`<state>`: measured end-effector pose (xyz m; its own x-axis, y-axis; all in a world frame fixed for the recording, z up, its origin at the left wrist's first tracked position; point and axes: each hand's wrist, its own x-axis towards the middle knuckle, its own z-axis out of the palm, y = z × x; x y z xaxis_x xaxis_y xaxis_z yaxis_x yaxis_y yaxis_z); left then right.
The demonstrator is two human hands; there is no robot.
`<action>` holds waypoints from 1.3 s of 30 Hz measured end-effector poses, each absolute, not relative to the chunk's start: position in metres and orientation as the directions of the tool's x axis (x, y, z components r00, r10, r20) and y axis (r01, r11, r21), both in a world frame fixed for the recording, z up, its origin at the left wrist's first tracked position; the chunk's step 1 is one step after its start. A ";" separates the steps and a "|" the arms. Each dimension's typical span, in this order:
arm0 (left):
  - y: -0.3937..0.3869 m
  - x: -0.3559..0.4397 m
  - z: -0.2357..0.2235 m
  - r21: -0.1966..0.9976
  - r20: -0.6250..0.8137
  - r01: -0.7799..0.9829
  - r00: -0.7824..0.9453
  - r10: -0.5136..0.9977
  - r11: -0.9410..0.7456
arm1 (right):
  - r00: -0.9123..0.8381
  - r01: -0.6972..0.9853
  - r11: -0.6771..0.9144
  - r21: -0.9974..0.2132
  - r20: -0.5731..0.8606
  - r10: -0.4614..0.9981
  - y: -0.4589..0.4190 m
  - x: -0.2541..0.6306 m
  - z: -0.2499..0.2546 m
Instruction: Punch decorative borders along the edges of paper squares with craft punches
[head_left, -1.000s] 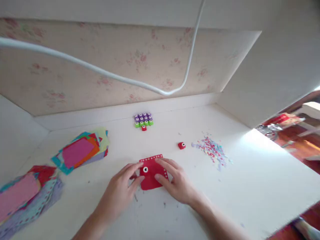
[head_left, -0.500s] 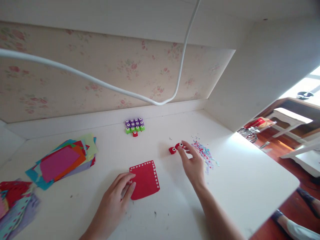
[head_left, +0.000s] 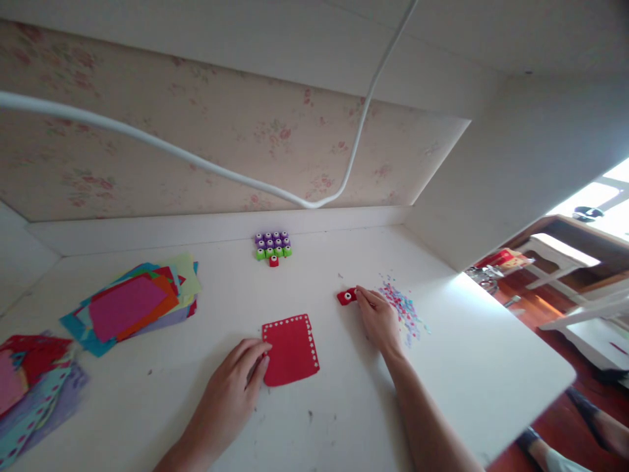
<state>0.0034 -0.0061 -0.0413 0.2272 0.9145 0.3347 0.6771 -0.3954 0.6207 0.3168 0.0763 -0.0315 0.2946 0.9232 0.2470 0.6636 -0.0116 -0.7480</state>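
A red sheet of paper [head_left: 291, 354] lies flat, with small shaped holes punched along its top and right edges and a few on the upper left. My left hand [head_left: 238, 373] has thumb and fingers closed at the sheet's left edge. Further right, my right hand [head_left: 381, 320] is closed on a red paper punch, mostly covered by the fingers. Beside that one stands another red paper punch [head_left: 346, 296] with a round white button on top. Colored paper confetti [head_left: 403, 309] is scattered just right of my right hand.
Purple and green paper punches [head_left: 272, 244] stand in rows near the wall, with one red punch [head_left: 274, 261] in front. A stack of colored paper [head_left: 128, 308] lies at left, and punched sheets [head_left: 37, 387] at the near left. A white cable [head_left: 309, 204] hangs across the view. A person's feet show at lower right.
My right hand has lowered and its fingers have closed more over the red punch beside the confetti. My left hand stays at the paper's left edge. The camera view has shifted slightly.
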 end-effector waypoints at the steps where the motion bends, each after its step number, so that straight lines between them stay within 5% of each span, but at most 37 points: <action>1: -0.006 0.003 -0.041 0.622 0.333 0.677 0.227 0.915 -0.394 | 0.294 0.664 -0.010 -0.748 0.249 0.923 0.076 0.317 -0.031; 15: 0.020 -0.001 -0.025 0.763 0.207 0.592 0.159 0.965 -0.261 | 0.441 0.644 0.052 -0.764 0.425 0.790 0.064 0.306 -0.018; 22: 0.105 0.007 -0.008 0.425 0.338 0.813 0.266 0.903 -0.398 | -0.322 0.691 0.420 -0.588 0.271 0.907 0.029 0.255 -0.002; 28: 0.163 0.016 -0.009 0.290 0.308 0.858 0.334 0.891 -0.423 | -0.404 0.794 0.392 -0.464 0.078 0.911 0.024 0.242 -0.007; 33: 0.174 0.017 -0.010 0.241 0.234 0.873 0.371 0.898 -0.424 | -0.350 0.718 0.352 -0.601 0.126 0.928 0.034 0.250 -0.014; 39: 0.144 0.001 -0.005 0.268 0.188 0.878 0.356 0.915 -0.397 | -0.051 0.411 0.041 -0.911 0.022 0.998 0.040 0.253 -0.021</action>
<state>0.0012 0.1440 -0.0052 0.3564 0.9153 0.1877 0.8779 -0.3968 0.2681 0.2525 0.0396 -0.0212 -0.0515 0.9984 0.0219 0.4109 0.0412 -0.9107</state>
